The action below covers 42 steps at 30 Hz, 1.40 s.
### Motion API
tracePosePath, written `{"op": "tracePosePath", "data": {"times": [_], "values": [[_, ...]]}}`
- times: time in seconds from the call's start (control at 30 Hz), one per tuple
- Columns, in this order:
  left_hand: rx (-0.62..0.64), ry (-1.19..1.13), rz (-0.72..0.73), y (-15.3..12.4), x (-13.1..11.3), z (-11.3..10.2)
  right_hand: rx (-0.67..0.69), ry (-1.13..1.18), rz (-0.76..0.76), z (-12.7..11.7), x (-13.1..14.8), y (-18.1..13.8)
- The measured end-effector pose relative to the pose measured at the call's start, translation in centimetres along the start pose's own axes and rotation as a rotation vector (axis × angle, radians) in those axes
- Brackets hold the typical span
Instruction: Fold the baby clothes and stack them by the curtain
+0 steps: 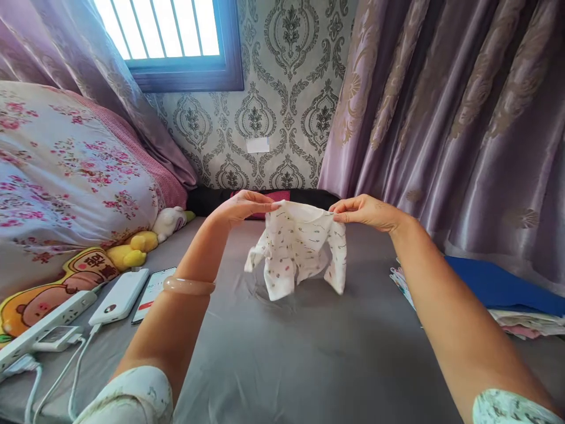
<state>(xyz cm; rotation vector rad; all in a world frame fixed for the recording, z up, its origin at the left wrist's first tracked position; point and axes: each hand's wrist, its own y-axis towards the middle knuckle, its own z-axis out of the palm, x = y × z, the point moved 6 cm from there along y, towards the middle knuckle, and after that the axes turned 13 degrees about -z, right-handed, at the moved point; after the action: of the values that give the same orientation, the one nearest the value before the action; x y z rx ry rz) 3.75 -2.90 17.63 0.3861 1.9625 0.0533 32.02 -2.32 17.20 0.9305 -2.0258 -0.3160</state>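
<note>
A small white baby shirt [304,241] with a tiny scattered print hangs by its shoulders above the grey bedsheet [335,353]. My left hand [247,206] pinches its left shoulder beside the neckline, thumb and fingers closed on the cloth. At the other shoulder, my right hand [364,212] grips the fabric the same way. Both sleeves droop at the sides, and the front falls in two loose panels. The hem hangs close to the sheet; whether it touches I cannot tell.
On the left lie a power strip [57,321] with white cables, a white power bank [119,296], a phone [152,291] and plush toys [132,250] beside floral bedding [83,159]. A blue folded cloth [507,285] tops a clothes stack at right. Patterned curtains [441,118] hang behind.
</note>
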Motion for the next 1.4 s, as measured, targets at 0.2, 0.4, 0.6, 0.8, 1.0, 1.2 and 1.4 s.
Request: {"op": "tracePosePath", "data": {"times": [0.2,0.4,0.6,0.8,1.0,1.2,1.4], "values": [[0.069,-0.082,0.007,0.3,0.1,0.4,-0.034,0.018,0.013,0.0,0.8,-0.2],[-0.007,-0.196,0.032,2.0,1.5,0.0,-0.112,0.003,-0.014,0.0,0.0,0.2],[-0.147,-0.199,0.098,3.5,3.3,0.5,-0.268,-0.167,-0.068,0.5,-2.9,0.9],[-0.390,-0.068,0.173,4.2,4.1,0.8,-0.418,-0.432,-0.111,0.9,-3.6,1.1],[-0.714,0.397,0.244,1.4,3.1,1.3,-0.575,-0.653,-0.290,2.5,-1.4,0.1],[-0.787,0.715,0.326,-4.7,0.9,0.8,-0.509,-0.714,-0.362,2.9,2.7,-3.2],[-0.696,0.699,0.367,-10.6,-3.0,-1.5,-0.291,-0.406,-0.231,1.2,6.7,-5.4]]}}
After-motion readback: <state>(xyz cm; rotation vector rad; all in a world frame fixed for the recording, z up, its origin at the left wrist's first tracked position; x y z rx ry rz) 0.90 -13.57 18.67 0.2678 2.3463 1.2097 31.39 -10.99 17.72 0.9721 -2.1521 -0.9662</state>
